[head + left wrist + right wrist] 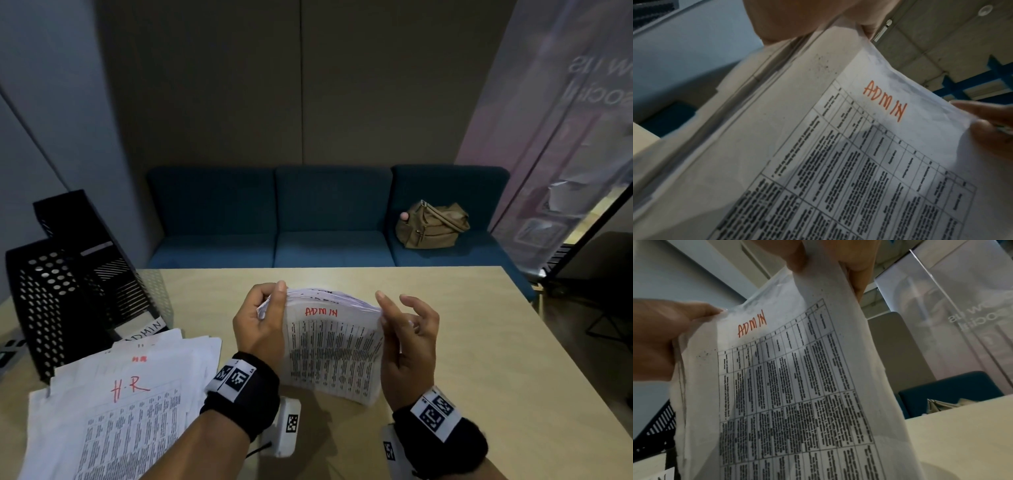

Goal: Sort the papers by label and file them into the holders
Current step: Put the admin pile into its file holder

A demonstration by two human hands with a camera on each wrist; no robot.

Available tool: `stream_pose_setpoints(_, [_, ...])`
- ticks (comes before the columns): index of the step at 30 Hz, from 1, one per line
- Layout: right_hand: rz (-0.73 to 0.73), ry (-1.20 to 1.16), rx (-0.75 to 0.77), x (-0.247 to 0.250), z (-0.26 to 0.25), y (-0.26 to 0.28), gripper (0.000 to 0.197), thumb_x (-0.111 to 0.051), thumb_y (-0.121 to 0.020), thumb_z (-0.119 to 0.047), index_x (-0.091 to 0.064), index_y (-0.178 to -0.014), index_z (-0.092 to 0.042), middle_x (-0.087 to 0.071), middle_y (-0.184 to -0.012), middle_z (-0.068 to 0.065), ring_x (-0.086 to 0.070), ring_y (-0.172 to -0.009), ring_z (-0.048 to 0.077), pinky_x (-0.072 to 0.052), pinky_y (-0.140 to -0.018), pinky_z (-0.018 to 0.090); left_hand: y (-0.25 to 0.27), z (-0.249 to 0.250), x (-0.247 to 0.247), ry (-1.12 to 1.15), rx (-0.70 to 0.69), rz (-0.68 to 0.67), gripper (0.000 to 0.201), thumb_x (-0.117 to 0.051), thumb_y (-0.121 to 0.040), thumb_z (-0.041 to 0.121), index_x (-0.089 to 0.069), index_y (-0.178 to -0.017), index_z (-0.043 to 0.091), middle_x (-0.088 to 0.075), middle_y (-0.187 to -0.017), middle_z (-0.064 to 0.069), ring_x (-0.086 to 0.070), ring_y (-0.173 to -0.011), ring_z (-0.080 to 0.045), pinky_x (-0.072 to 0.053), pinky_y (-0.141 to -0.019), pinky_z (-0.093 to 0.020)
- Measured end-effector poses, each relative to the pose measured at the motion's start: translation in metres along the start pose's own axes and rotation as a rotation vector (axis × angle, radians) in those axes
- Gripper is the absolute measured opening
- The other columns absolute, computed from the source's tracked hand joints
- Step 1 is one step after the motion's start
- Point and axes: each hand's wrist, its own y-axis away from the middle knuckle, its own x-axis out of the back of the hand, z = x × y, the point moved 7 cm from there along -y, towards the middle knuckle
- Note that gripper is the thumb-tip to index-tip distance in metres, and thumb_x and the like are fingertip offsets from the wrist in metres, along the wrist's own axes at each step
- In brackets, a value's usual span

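Note:
I hold a stack of printed papers (332, 346) upright over the middle of the table; its front sheet (869, 146) is marked "ADMIN" in red. My left hand (270, 308) grips the stack's left edge, thumb in front. My right hand (390, 318) pinches the right edge near the top, thumb in front (797, 257), the other fingers spread loosely. A loose pile of papers (130, 394) with "H.R" in red on top lies at the table's left front. Black perforated holders (51, 291) stand at the far left, one with a white "ADMIN" label (144, 330).
The light wooden table (479, 342) reaches to the right and front. Behind it runs a blue bench sofa (329, 219) with a tan bag (431, 226) on its right seat. A pale banner (548, 137) stands at the back right.

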Motion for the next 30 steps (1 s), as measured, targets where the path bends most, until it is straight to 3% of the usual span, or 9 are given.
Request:
stream_pose_setpoints(5, [0.022,-0.015,-0.017,0.001,0.007,-0.003,0.032,-0.049,-0.092,-0.017,-0.059,-0.122,-0.023,-0.044,-0.121,0.013,-0.054,-0.086,0.016,-0.043,-0.086,0.009,0.001,0.002,-0.001,0.026,0.010,-0.048,0.033,-0.058,-0.081,0.056,-0.063,-0.078,0.024,-0.064,-0.062,0.004,-0.065,-0.060,-0.015,-0.053,-0.053,-0.031])
stream_pose_setpoints(9, [0.064,-0.017,0.001,0.006,0.001,-0.011,0.035,-0.049,-0.087,-0.003,-0.062,-0.119,-0.008,-0.049,-0.113,0.020,-0.048,-0.101,-0.005,-0.041,-0.087,0.004,0.000,-0.005,-0.003,0.072,0.110,-0.123,0.036,-0.085,-0.060,0.042,-0.067,-0.082,0.020,-0.071,-0.078,0.004,-0.068,-0.071,-0.013,-0.056,-0.061,-0.033])
stream_pose_setpoints(12, [-0.013,0.044,0.022,0.005,-0.001,-0.013,0.044,-0.050,-0.081,0.002,-0.062,-0.122,-0.009,-0.047,-0.118,0.022,-0.050,-0.100,0.013,-0.037,-0.093,0.003,-0.001,-0.008,-0.001,0.026,0.144,-0.135,0.039,-0.091,-0.054,0.025,-0.069,-0.086,0.019,-0.073,-0.089,-0.002,-0.069,-0.081,-0.017,-0.058,-0.069,-0.034])
stream_pose_setpoints(15, [-0.041,0.059,0.023,0.003,0.005,-0.011,0.038,-0.052,-0.086,-0.014,-0.063,-0.122,-0.014,-0.046,-0.123,0.021,-0.049,-0.106,0.022,-0.037,-0.097,0.008,-0.002,-0.006,-0.001,0.083,0.140,-0.126,0.039,-0.090,-0.052,0.020,-0.067,-0.081,0.005,-0.071,-0.076,-0.004,-0.066,-0.066,-0.013,-0.054,-0.058,-0.024])
stream_pose_setpoints(19, [0.022,0.033,-0.069,0.001,0.016,-0.007,0.042,-0.057,-0.089,-0.023,-0.053,-0.130,-0.018,-0.043,-0.125,0.013,-0.047,-0.110,0.013,-0.047,-0.087,0.022,-0.002,-0.008,-0.002,0.110,0.137,-0.160,0.044,-0.087,-0.053,0.023,-0.064,-0.077,-0.005,-0.068,-0.073,-0.014,-0.064,-0.064,-0.020,-0.054,-0.060,-0.031])
stream_pose_setpoints(23, [-0.003,-0.148,-0.424,-0.001,0.046,-0.002,0.083,-0.080,-0.072,-0.029,-0.036,-0.142,-0.019,-0.045,-0.121,-0.007,-0.051,-0.097,-0.008,-0.044,-0.076,0.003,-0.007,-0.016,0.001,0.208,0.174,-0.137,0.052,-0.085,-0.054,0.024,-0.063,-0.085,-0.011,-0.072,-0.074,-0.013,-0.067,-0.063,-0.022,-0.055,-0.055,-0.028])
stream_pose_setpoints(25, [-0.153,-0.401,-0.684,-0.020,0.068,0.007,0.069,-0.089,-0.056,-0.037,-0.061,-0.119,-0.032,-0.062,-0.112,-0.009,-0.060,-0.093,0.001,-0.053,-0.072,0.016,-0.011,-0.025,0.004,0.239,0.216,-0.144,0.058,-0.089,-0.050,0.030,-0.066,-0.090,-0.005,-0.074,-0.076,-0.009,-0.070,-0.067,-0.022,-0.055,-0.056,-0.028])
stream_pose_setpoints(27, [-0.277,-0.376,-0.730,-0.034,0.077,0.009,0.040,-0.083,-0.050,-0.047,-0.075,-0.083,-0.026,-0.072,-0.082,-0.001,-0.065,-0.075,0.019,-0.057,-0.067,0.040,-0.010,-0.034,0.001,0.197,0.267,-0.228,0.046,-0.090,-0.055,0.023,-0.070,-0.093,0.006,-0.076,-0.083,-0.007,-0.073,-0.075,-0.021,-0.057,-0.061,-0.028])
stream_pose_setpoints(30, [-0.305,-0.250,-0.626,-0.044,0.067,0.002,0.035,-0.078,-0.064,-0.041,-0.068,-0.076,-0.009,-0.061,-0.065,-0.002,-0.054,-0.062,0.017,-0.045,-0.057,0.028,0.000,-0.048,-0.001,-0.061,0.290,-0.302,0.023,-0.077,-0.076,0.006,-0.068,-0.093,0.019,-0.072,-0.079,0.005,-0.070,-0.079,-0.017,-0.056,-0.064,-0.021])
